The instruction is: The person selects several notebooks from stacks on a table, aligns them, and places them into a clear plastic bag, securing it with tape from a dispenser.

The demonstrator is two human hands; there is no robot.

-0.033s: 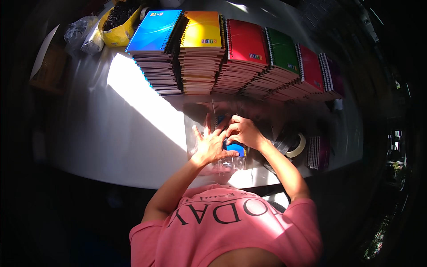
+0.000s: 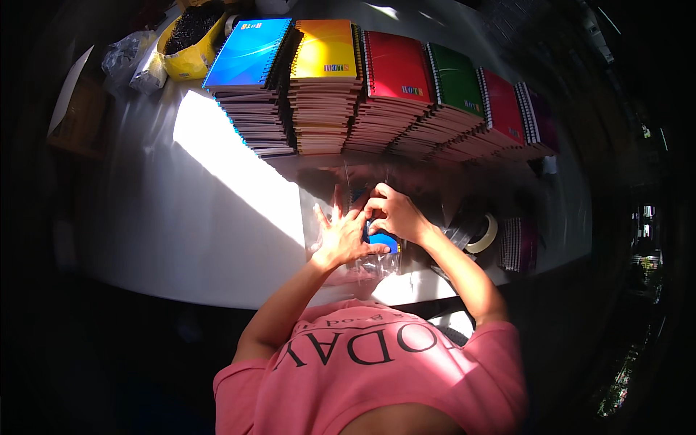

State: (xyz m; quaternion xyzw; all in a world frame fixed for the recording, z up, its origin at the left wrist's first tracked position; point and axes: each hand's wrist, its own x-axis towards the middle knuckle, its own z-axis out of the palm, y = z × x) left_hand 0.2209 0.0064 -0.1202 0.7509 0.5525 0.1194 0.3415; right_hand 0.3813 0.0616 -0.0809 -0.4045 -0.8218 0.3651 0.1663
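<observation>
Bare right hand (image 2: 396, 215): knuckles shifted very slightly farther from the pink short-sleeved shirt (image 2: 377, 362). View also displaced a little; tall stacks of spiral-bound, coloured-cover notebooks (image 2: 395, 69) now appear slightly further left.

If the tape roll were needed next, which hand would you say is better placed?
Probably the right hand: it is nearer the tape roll; the left hand is spread farther left, partly over the blue item.
</observation>
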